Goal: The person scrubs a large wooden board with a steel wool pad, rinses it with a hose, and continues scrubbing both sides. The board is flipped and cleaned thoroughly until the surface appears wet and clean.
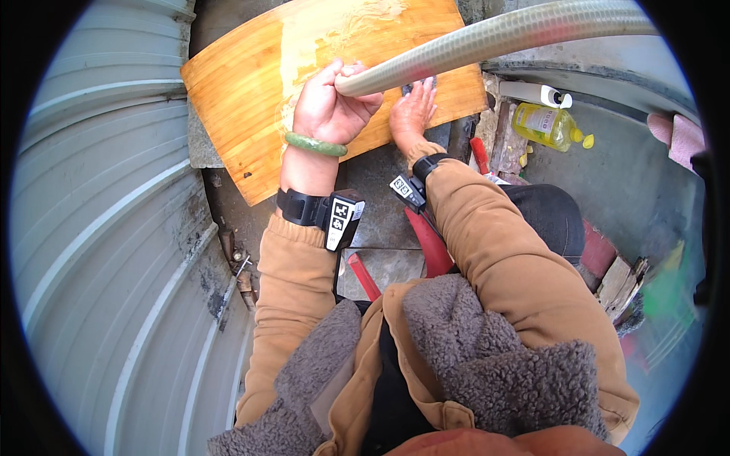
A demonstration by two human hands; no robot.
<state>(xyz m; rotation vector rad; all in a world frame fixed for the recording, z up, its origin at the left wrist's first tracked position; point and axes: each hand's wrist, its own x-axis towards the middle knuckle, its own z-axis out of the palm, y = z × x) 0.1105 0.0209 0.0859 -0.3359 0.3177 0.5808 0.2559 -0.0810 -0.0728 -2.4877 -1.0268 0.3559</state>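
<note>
My left hand (pixel 331 111), with a green bangle at the wrist, is closed around the end of a translucent reinforced hose (pixel 490 50). The hose mouth is hidden by the fingers. Water spreads in a bright sheet over a wooden board (pixel 234 85) beyond that hand. My right hand (pixel 412 113) lies flat near the board's right side. Under its fingers a dark scrubbing pad (pixel 406 89) shows in part; its exact kind is unclear. A small dark mark or hole sits near the board's lower left corner.
Corrugated metal sheeting (pixel 108 228) rises along the left. To the right lie a yellow detergent bottle (pixel 542 125), a white bottle (pixel 527 92) and a pink cloth (pixel 684 142). Red plastic pieces (pixel 365 276) show below the board. Broken wood (pixel 621 288) lies at lower right.
</note>
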